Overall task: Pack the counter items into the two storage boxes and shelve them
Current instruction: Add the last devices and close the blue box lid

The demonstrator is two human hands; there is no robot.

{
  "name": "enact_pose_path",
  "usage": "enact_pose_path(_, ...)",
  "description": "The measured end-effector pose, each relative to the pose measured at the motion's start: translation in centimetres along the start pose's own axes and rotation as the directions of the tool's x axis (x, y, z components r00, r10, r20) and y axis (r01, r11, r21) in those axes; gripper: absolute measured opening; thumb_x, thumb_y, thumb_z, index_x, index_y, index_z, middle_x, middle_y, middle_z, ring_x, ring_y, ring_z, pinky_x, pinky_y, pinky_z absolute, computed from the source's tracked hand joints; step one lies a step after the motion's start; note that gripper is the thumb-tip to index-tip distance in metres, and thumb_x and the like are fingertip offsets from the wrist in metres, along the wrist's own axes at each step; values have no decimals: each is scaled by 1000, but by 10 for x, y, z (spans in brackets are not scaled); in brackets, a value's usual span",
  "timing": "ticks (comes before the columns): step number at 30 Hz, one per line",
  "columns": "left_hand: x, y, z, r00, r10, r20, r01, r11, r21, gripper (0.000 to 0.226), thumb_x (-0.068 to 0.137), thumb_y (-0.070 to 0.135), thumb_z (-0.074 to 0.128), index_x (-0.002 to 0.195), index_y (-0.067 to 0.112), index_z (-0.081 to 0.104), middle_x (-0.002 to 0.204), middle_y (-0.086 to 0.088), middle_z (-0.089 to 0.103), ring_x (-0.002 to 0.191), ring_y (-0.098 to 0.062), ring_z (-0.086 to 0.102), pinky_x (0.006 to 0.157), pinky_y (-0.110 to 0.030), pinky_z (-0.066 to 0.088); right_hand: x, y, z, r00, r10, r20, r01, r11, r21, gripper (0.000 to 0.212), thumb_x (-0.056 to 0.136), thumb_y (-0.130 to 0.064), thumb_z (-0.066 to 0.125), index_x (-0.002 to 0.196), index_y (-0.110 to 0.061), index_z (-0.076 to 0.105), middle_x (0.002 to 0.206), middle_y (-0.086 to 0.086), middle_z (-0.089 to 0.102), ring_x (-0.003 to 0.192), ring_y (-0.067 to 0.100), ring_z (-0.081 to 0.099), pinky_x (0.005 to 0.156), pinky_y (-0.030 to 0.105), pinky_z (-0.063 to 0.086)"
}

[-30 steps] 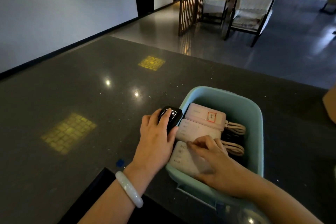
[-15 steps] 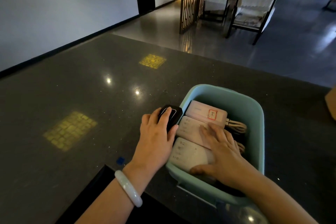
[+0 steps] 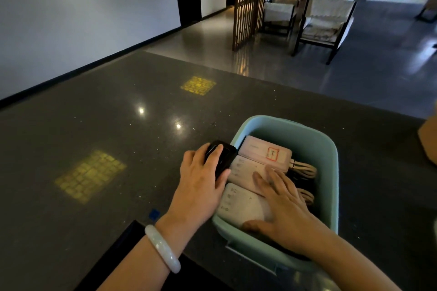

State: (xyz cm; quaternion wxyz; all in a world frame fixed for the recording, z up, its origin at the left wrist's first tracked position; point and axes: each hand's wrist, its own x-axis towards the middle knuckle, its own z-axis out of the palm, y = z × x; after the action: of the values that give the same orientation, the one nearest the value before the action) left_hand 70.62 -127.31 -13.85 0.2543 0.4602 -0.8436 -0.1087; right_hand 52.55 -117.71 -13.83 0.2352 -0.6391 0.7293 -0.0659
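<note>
A light teal storage box (image 3: 329,172) stands on the dark counter (image 3: 94,125). Three pale pink power banks lie side by side inside it: the far one (image 3: 257,149) with a red-framed label, the middle one (image 3: 243,170), the near one (image 3: 238,205). Their coiled cables (image 3: 305,170) lie along the box's right side. My right hand (image 3: 281,205) lies flat on the middle and near power banks, fingers straight. My left hand (image 3: 201,186) grips a black device (image 3: 224,156) at the box's left rim.
A brown object (image 3: 429,142) shows at the right edge of the counter. A small blue mark (image 3: 154,214) sits near the counter's front edge. Beyond the counter are a wooden lattice screen (image 3: 248,0) and chairs (image 3: 324,19) on a polished floor.
My right hand has uncurled and moved from the near power bank up onto the middle one, lying flat. My left hand stays on the black device.
</note>
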Motion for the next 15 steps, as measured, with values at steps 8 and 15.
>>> enact_pose_path(8, 0, 16, -1, 997, 71, 14, -65, 963, -260, 73, 84, 51, 56, 145, 42, 18, 140, 22, 27, 124, 11, 18, 100, -16, 28, 10, -15, -37, 957, 62, -285, 64, 910, 411, 43, 88, -43, 58, 129, -32, 48, 129, -12, 50, 121, 8, 46, 94, 18, 37)
enact_pose_path(15, 7, 32, 0, 988, 154, 33, -128, 906, -404, 75, 86, 54, 61, 146, 42, 17, 131, 29, 27, 130, 3, 25, 103, -20, 34, 31, -12, -55, 985, 131, -111, 32, 493, 870, 18, 94, -25, 56, 92, -22, 74, 80, 6, 72, 69, 15, 67, 62, 27, 52)
